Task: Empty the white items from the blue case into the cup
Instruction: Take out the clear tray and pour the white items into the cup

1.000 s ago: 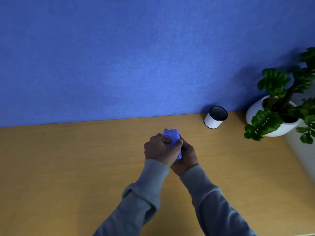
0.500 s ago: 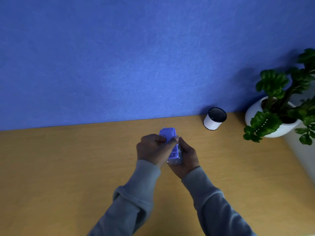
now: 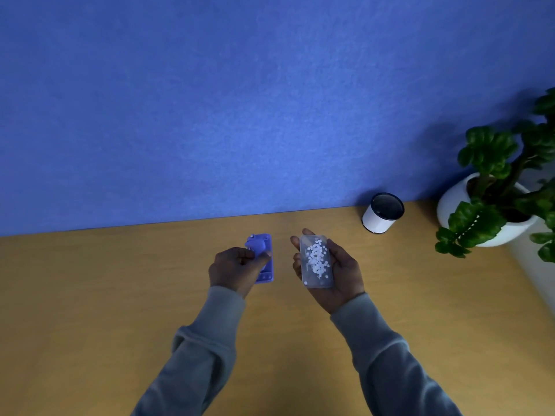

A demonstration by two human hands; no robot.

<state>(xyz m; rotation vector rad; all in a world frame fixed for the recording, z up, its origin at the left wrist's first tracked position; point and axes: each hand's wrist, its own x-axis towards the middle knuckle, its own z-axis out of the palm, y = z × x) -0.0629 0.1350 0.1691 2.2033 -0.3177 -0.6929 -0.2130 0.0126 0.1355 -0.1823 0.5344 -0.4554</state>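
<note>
The blue case is in two parts. My left hand (image 3: pixel 232 270) pinches the blue lid (image 3: pixel 264 258) above the table. My right hand (image 3: pixel 336 271), palm up, holds the clear case tray (image 3: pixel 315 261), level and face up. Several small white items (image 3: pixel 316 256) lie loose in the tray. The two hands are apart, about a hand's width between them. The cup (image 3: pixel 382 213), white with a dark rim and dark inside, stands upright against the wall, to the far right of my right hand.
The wooden table (image 3: pixel 90 295) runs up to a blue wall (image 3: pixel 240 100). A potted green plant (image 3: pixel 495 205) in a white pot stands at the right edge, just right of the cup.
The case was held closed between both hands. Now it is pulled apart: the lid went left with my left hand, the tray with white items went right in my right hand.
</note>
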